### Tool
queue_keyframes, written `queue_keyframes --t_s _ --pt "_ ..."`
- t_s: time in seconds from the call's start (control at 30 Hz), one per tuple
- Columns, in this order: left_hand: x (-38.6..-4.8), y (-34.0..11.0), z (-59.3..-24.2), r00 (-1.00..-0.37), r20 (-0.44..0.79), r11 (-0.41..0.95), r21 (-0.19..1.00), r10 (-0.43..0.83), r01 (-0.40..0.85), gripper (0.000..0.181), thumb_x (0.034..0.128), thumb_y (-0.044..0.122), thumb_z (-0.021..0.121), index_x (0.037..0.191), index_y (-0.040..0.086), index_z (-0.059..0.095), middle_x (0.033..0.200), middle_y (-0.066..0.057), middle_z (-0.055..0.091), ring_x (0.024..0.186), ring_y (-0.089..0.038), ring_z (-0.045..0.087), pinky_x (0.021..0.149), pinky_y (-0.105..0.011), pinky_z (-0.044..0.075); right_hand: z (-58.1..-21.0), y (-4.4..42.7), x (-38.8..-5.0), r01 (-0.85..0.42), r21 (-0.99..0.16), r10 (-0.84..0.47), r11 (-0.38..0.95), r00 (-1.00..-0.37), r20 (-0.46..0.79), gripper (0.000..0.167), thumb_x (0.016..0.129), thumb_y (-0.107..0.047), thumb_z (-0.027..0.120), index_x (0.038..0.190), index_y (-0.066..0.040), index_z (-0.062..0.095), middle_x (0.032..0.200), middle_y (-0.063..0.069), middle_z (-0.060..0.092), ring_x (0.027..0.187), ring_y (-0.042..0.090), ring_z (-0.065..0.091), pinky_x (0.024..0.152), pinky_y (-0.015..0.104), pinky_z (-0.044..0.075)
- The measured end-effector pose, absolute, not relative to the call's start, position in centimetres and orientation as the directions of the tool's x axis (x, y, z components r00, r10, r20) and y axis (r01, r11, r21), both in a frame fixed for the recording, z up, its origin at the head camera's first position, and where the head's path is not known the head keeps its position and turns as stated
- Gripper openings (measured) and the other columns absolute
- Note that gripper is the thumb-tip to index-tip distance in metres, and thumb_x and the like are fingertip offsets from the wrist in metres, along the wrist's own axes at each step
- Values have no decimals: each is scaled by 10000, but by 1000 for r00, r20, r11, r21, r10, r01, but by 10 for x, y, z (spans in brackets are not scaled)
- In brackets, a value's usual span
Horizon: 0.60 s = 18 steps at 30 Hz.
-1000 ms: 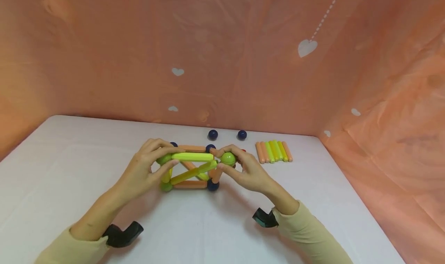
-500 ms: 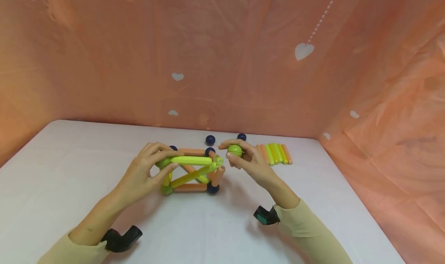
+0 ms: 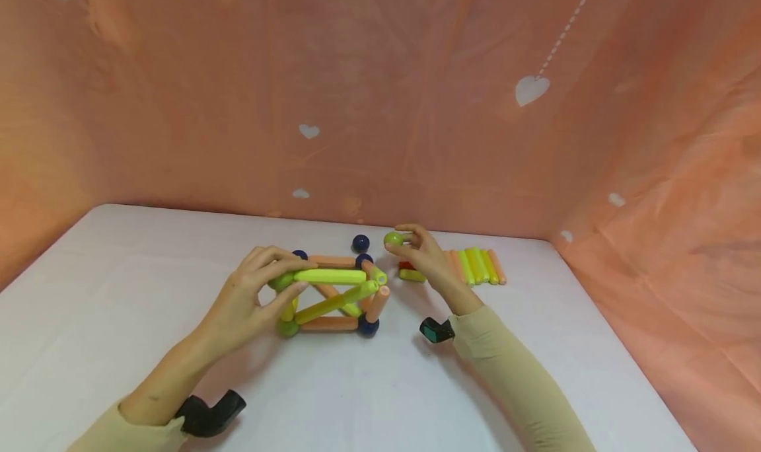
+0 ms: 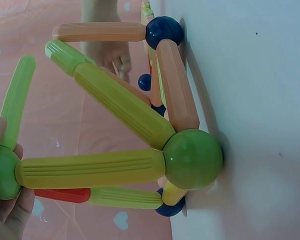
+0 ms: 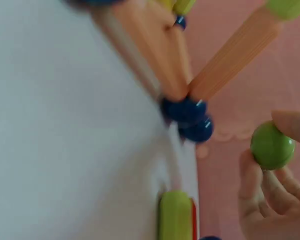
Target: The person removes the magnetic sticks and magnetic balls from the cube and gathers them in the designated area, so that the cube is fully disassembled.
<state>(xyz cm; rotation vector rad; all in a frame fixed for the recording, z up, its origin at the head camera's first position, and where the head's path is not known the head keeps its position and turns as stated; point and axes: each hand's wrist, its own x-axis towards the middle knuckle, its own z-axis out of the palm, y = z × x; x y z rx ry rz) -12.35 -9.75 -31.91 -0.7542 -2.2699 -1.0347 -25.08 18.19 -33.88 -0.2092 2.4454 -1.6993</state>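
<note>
My left hand pinches a green ball at the raised left corner of a frame of rods and balls. From this ball a light green rod runs right and a yellow rod leads down to another green ball on the table. Several rod ends at the frame's right side stick up with no ball on them, including an orange rod on a dark blue ball. My right hand holds a loose green ball between thumb and fingers, behind and right of the frame, apart from it.
A row of orange, yellow and green rods lies to the right on the white table. Left of it, partly behind my right hand, are a yellow-green rod and a red one. A loose blue ball sits near the back edge.
My right hand has moved from the frame's upper right corner, first rightward, then back toward the table's far edge, carrying the green ball. The left hand keeps its hold at the frame's left corner.
</note>
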Motion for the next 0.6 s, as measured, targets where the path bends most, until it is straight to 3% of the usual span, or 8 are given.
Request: queue_keyframes --t_s 0.1,0.23,0.6 --pt "-123 -97 -318 -705 659 545 501 262 672 327 801 -10 733 1106 103 702 1027 27 615 960 -74 463 750 -235 419 -343 177 -264 -44 -913 -169 406 -985 -28 471 862 -187 704 1279 -58 527 1239 167 607 1042 267 593 826 302 531" --pt "-123 -93 -318 -705 658 536 508 263 674 324 804 -2 733 1105 113 705 1024 31 615 976 -83 462 771 -257 410 -345 172 -279 -63 -878 -161 474 -987 -16 436 853 -142 711 1249 -25 573 1238 200 604 1087 322 601 793 351 567" --pt "-118 -88 -318 -709 660 531 520 247 669 321 785 -17 745 1083 94 708 1018 21 623 958 -83 468 751 -232 422 -351 162 -292 -81 -690 -76 720 -996 38 405 841 -186 728 1206 -35 638 1168 171 651 1091 295 597 934 385 492"
